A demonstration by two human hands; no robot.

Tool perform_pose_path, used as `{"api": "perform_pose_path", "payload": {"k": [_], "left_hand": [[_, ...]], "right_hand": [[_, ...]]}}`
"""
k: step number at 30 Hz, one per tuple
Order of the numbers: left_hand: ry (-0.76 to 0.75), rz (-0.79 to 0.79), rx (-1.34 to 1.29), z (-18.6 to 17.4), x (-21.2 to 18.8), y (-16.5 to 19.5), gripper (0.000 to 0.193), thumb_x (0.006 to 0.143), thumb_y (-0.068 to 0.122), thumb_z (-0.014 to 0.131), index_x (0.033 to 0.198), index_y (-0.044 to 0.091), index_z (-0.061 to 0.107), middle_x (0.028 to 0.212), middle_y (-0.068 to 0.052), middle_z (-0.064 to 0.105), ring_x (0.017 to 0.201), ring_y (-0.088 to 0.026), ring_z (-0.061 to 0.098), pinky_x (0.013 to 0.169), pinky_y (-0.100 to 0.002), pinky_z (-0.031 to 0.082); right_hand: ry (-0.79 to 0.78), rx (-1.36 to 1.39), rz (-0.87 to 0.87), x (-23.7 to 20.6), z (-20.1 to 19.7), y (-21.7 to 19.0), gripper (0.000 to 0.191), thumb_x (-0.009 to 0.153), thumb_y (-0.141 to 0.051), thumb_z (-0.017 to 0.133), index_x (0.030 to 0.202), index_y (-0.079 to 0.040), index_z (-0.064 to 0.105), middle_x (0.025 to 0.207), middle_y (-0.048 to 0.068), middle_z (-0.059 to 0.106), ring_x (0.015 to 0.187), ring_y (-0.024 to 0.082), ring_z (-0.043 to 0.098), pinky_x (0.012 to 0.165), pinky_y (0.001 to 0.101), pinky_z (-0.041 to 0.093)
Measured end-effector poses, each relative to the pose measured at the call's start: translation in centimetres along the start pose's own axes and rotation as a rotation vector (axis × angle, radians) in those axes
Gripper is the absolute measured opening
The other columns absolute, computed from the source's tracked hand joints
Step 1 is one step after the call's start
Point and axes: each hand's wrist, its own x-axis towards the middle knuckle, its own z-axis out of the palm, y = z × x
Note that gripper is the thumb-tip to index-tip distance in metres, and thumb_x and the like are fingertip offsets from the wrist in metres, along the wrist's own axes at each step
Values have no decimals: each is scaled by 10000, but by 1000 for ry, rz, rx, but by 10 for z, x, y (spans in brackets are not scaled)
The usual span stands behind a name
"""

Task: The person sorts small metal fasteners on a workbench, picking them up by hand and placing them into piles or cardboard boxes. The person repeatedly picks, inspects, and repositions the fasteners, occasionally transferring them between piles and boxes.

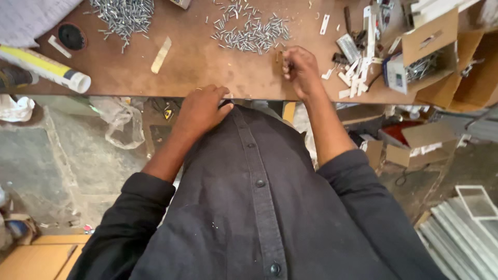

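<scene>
I stand at a brown workbench (207,62) in a dark buttoned shirt. My right hand (301,70) rests on the bench just below a heap of small silver screws (254,33), fingers pinched on a small piece that I cannot make out. My left hand (202,109) is curled at the bench's front edge against my shirt; whether it holds anything is hidden. Another heap of screws (124,15) lies at the far left of the bench.
White plastic brackets (355,72) lie right of my right hand. An open cardboard box (430,52) with hardware stands at the right. A yellow-and-white sealant tube (46,67) and a black disc (71,36) lie left. Metal frames (461,228) lean on the floor, right.
</scene>
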Motion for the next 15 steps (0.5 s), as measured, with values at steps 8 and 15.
{"api": "perform_pose_path", "payload": {"k": [8, 15], "left_hand": [[62, -71, -26, 35, 8, 55, 412, 886, 363, 737, 1192, 94, 681, 1100, -165, 688, 988, -397, 661, 844, -495, 521], [208, -129, -25, 56, -2, 67, 440, 889, 364, 738, 1216, 77, 672, 1180, -163, 689, 1050, -398, 654, 887, -488, 518]], "right_hand": [[-236, 407, 95, -6, -32, -39, 517, 984, -330, 458, 1283, 68, 598, 1292, 222, 660, 1259, 354, 645, 1123, 446, 537], [-169, 519, 160, -3, -34, -68, 548, 973, -419, 499, 1202, 61, 635, 1255, 220, 689, 1233, 360, 666, 1084, 437, 553]]}}
